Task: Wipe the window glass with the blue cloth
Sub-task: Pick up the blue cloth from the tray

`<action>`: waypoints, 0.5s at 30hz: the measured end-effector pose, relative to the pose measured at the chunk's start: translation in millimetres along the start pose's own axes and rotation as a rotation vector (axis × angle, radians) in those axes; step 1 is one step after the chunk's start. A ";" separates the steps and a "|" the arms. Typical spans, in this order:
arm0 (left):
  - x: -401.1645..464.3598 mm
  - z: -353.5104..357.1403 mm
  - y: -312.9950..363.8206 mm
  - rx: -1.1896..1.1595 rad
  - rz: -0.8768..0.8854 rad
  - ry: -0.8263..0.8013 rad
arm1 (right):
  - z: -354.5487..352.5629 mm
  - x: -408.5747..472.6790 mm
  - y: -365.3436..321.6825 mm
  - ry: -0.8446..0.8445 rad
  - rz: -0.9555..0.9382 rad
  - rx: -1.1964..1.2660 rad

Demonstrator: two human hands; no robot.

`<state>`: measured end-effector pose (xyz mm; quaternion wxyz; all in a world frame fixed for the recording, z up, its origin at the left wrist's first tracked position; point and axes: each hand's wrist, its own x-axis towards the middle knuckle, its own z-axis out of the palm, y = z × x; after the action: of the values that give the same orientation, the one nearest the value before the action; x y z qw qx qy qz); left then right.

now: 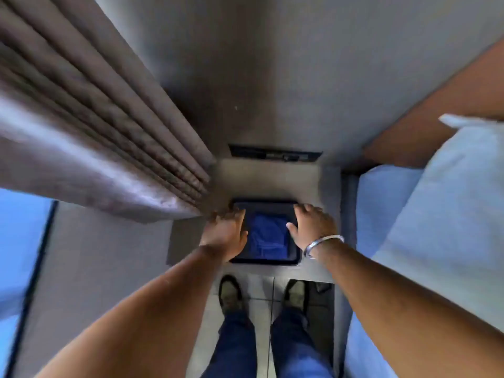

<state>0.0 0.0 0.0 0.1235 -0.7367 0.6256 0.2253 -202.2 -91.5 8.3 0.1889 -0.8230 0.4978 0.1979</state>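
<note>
A folded blue cloth (268, 233) lies in a dark rectangular tray (266, 259) on a low grey table below me. My left hand (227, 233) rests on the tray's left rim and my right hand (313, 225) on its right rim, fingers spread. Neither hand touches the cloth. The window glass (20, 227) shows as a bright blue pane at the far left, partly behind the curtain.
A heavy grey-brown curtain (90, 137) hangs at the left, down to the table's corner. A bed with a pale sheet and pillow (447, 214) runs along the right. My two feet (261, 296) stand on the tiled floor just before the table.
</note>
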 end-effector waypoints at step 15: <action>110.4 183.9 -12.1 -0.269 0.212 -0.048 | 177.7 111.8 12.6 -0.171 -0.052 0.320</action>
<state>-8.0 -8.1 -214.5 0.0140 -0.6708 0.6610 0.3361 -190.3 -89.9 -201.7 0.3642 -0.7753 0.4834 0.1806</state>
